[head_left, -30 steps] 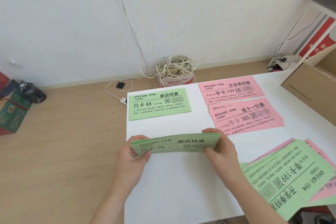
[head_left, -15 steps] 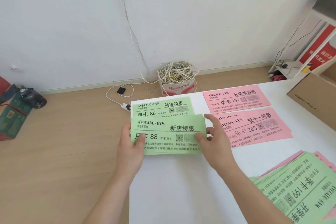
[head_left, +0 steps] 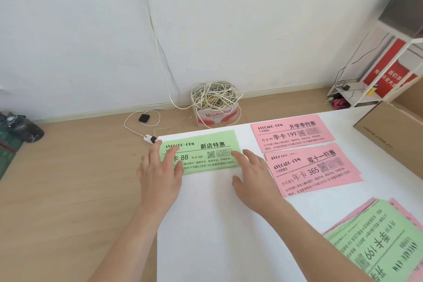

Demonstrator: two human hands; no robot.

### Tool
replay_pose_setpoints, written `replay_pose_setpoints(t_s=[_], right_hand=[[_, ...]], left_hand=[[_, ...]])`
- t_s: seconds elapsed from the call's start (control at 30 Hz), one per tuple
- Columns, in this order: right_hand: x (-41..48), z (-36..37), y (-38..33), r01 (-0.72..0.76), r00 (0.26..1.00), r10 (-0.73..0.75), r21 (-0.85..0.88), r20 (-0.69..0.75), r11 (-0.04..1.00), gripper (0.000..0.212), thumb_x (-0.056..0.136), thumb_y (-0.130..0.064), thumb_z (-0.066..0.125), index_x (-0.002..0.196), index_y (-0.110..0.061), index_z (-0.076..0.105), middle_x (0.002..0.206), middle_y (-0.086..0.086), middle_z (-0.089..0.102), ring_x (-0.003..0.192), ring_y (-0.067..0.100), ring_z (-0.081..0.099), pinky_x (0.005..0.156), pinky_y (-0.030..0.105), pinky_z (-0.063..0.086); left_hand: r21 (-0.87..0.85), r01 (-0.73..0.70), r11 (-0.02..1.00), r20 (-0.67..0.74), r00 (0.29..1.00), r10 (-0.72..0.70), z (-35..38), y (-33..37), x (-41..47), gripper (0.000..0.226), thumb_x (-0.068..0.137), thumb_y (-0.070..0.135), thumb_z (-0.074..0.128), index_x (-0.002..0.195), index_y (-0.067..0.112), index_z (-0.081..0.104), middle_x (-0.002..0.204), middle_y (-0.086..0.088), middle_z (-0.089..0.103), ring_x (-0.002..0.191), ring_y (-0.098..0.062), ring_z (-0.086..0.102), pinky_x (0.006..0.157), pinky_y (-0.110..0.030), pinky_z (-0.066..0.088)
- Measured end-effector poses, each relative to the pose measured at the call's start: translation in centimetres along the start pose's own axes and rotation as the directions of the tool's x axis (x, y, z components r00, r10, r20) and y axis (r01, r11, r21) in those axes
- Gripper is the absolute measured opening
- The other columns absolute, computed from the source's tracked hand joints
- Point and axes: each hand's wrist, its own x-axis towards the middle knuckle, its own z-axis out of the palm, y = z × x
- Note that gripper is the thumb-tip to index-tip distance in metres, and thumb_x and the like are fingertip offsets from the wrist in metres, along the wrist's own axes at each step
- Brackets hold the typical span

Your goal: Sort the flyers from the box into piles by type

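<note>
A green flyer pile [head_left: 206, 151] lies flat at the far left of the white table [head_left: 217, 224]. My left hand [head_left: 160, 167] rests on its left end with straight fingers. My right hand [head_left: 251, 171] lies flat at its right end, fingertips touching the paper. To the right lie a pink flyer marked 199 [head_left: 293, 133] and a pink pile marked 365 [head_left: 313, 169]. A mixed stack of green and pink flyers [head_left: 380, 242] sits at the near right. The cardboard box [head_left: 393, 135] stands at the far right.
On the wooden floor beyond the table stand a small carton full of tangled cables [head_left: 215, 103] and a white cord with a plug [head_left: 150, 138]. A white rack with red signs [head_left: 389, 71] stands at the back right. Dark bags [head_left: 18, 128] lie at the left.
Both hands carried the green flyer forward and laid it on the green flyer at the table's far left. The fingers have let go and now lie flat on it.
</note>
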Motion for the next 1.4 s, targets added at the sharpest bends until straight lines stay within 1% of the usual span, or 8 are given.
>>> replay_pose_setpoints(t_s=[0.2,0.37,0.63,0.8,1.0,1.13,1.23,1.4], right_hand=[[-9.0,-7.2,4.8,0.007,1.0,-0.007,0.041,-0.002,0.999,0.062,0.088,-0.042,0.06,0.14,-0.049,0.027,0.149,-0.024,0.023,0.136,-0.003,0.011,0.111,0.019,0.015],[-16.1,-11.1,11.6,-0.107,0.97,0.157,-0.251,0.188,0.962,0.095,0.058,-0.086,0.051,0.129,-0.071,-0.011,0.147,-0.034,-0.019,0.137,-0.004,-0.02,0.116,0.047,0.017],[-21.3,-10.8,20.4,-0.193,0.937,0.251,-0.241,0.241,0.951,0.102,0.07,-0.07,0.063,0.139,-0.059,-0.011,0.153,-0.018,-0.026,0.142,0.011,-0.025,0.117,0.048,0.006],[-21.2,-9.9,23.1,-0.107,0.974,0.158,-0.284,0.164,0.953,0.086,0.078,-0.064,0.059,0.147,-0.047,0.009,0.16,-0.007,-0.001,0.146,0.019,0.002,0.115,0.043,0.017],[-20.4,-11.3,25.8,-0.054,0.989,0.08,-0.201,0.125,0.978,0.08,0.076,-0.067,0.059,0.145,-0.042,0.027,0.154,-0.02,0.021,0.14,0.007,0.023,0.111,0.033,0.028],[-21.0,-11.4,25.9,-0.151,0.98,0.172,0.186,-0.097,0.971,0.052,0.085,-0.044,0.064,0.133,-0.034,0.047,0.133,-0.019,0.044,0.122,0.003,0.045,0.099,0.022,0.036],[-21.8,-11.3,24.5,-0.256,0.885,0.409,0.501,-0.223,0.827,0.01,0.089,-0.034,0.06,0.099,-0.031,0.058,0.093,-0.013,0.063,0.085,0.007,0.059,0.073,0.027,0.047],[-23.1,-11.9,20.0,-0.413,0.886,0.317,0.888,0.34,0.201,0.029,0.083,-0.045,0.061,0.11,-0.034,0.056,0.102,-0.004,0.072,0.089,0.013,0.07,0.083,0.039,0.056]], left_hand=[[-0.232,-0.345,0.909,0.086,0.924,0.372,-1.4,5.1,-5.7,0.02,0.085,0.022,0.047,0.096,0.025,0.064,0.107,0.007,0.06,0.098,-0.014,0.054,0.074,-0.028,0.052],[-0.355,-0.522,0.775,0.251,0.746,0.617,-0.4,12.4,-11.7,0.02,0.083,0.03,0.043,0.09,0.035,0.061,0.105,0.016,0.061,0.097,-0.005,0.056,0.065,-0.019,0.052],[-0.296,-0.639,0.71,0.415,0.583,0.698,2.6,23.7,-17.9,0.054,0.065,0.064,0.045,0.096,0.029,0.071,0.11,0.004,0.068,0.106,-0.016,0.055,0.078,-0.031,0.056],[-0.15,-0.62,0.77,0.559,0.589,0.584,3.6,26.6,-21.2,0.087,0.045,0.071,0.066,0.113,0.016,0.061,0.126,-0.009,0.061,0.114,-0.027,0.06,0.09,-0.044,0.051],[-0.268,-0.572,0.775,0.428,0.649,0.628,2.6,25.8,-21.2,0.021,0.074,0.047,0.051,0.08,0.033,0.066,0.107,0.012,0.069,0.101,-0.008,0.065,0.074,-0.019,0.056],[-0.326,-0.297,0.898,0.471,0.772,0.426,1.7,26.4,-19.9,0.024,0.095,0.036,0.045,0.091,0.03,0.068,0.09,0.017,0.068,0.081,-0.003,0.061,0.066,-0.012,0.044],[-0.39,-0.085,0.917,0.431,0.863,0.263,1.2,26.8,-19.5,0.014,0.093,0.03,0.057,0.089,0.032,0.07,0.065,0.021,0.062,0.06,-0.001,0.053,0.059,-0.011,0.037],[-0.345,-0.386,0.856,0.125,0.885,0.449,-0.3,28.1,-20.6,0.014,0.085,0.031,0.055,0.092,0.027,0.066,0.071,0.018,0.067,0.064,-0.002,0.058,0.05,-0.012,0.042]])
